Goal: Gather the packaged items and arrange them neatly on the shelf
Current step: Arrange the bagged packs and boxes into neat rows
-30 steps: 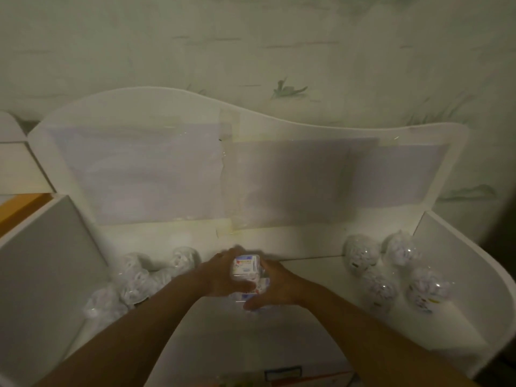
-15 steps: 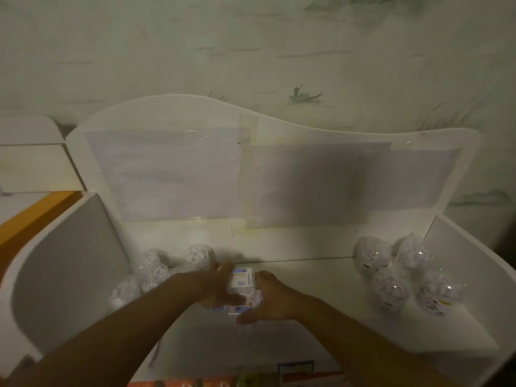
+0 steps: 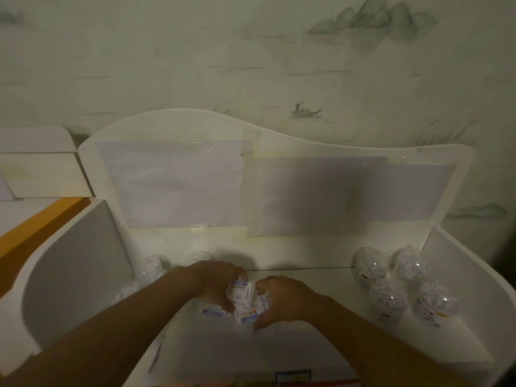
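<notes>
Hands are meeting at the middle of the white shelf [image 3: 307,342]: the left hand [image 3: 216,282] is curling its fingers over a cluster of small blue-and-white packets [image 3: 242,301], and the right hand [image 3: 282,298] is cupping the same cluster from the right, thumb low at the near edge. Both are grasping the packets between them, and the cluster is sitting on the shelf floor, roughly centred between the two side walls.

Judging from the task, the step in hand is squaring this pile into a tidy block. Doing it well is likely calling for even pressure from both sides, palms kept upright so the packets are lining up rather than sliding over each other, and the near edge being nudged parallel to the shelf front. The wrappers are looking slippery, so a loose squeeze could be letting them fan out.

As a container, the shelf is holding three groups. At the right, four clear round packages [image 3: 386,296] filled with crumpled white contents are standing close together near the right wall. At the left, partly hidden behind the left forearm, more such clear packages [image 3: 155,268] are sitting by the back corner; their count is unclear. Pale sheets [image 3: 173,182] are covering the back panel.
</notes>
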`<action>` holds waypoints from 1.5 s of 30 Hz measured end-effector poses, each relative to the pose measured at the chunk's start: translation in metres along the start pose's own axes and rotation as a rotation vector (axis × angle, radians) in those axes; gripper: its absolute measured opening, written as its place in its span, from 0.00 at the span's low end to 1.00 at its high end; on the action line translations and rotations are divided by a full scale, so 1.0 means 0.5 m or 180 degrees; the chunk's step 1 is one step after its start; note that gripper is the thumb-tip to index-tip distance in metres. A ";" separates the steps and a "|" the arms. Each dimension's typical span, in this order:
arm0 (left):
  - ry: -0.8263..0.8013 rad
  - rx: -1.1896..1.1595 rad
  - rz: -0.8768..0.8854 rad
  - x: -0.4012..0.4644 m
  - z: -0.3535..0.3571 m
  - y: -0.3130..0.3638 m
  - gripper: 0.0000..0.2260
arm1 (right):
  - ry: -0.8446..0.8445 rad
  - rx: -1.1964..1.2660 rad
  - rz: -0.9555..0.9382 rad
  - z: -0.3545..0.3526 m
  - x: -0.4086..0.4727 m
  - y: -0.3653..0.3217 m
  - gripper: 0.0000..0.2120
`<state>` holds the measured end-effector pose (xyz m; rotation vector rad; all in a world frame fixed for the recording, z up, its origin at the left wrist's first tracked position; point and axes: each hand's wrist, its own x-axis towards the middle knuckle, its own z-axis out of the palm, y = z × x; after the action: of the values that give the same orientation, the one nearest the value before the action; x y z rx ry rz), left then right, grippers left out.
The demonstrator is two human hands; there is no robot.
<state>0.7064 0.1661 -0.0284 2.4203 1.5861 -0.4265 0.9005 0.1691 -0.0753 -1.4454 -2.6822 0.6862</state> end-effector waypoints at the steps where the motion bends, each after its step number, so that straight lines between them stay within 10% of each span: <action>1: 0.0040 -0.0014 0.0022 0.000 -0.003 0.000 0.29 | 0.0025 0.0082 -0.0004 -0.003 -0.002 0.001 0.35; 8: 0.0489 -0.0243 0.0045 0.029 -0.038 0.009 0.31 | 0.0379 0.0042 -0.0084 -0.067 -0.008 0.058 0.22; 18: 0.1026 -0.0012 0.0058 0.128 -0.044 0.059 0.27 | 0.0528 -0.0344 0.0562 -0.143 -0.011 0.213 0.31; 45: 0.1118 -0.0381 -0.0058 0.212 0.070 0.099 0.29 | 0.0457 -0.0159 0.0612 -0.084 0.017 0.305 0.22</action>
<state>0.7876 0.2252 -0.0977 2.4899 1.7100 0.0975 1.0255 0.2639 -0.0977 -1.7108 -2.4933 0.5044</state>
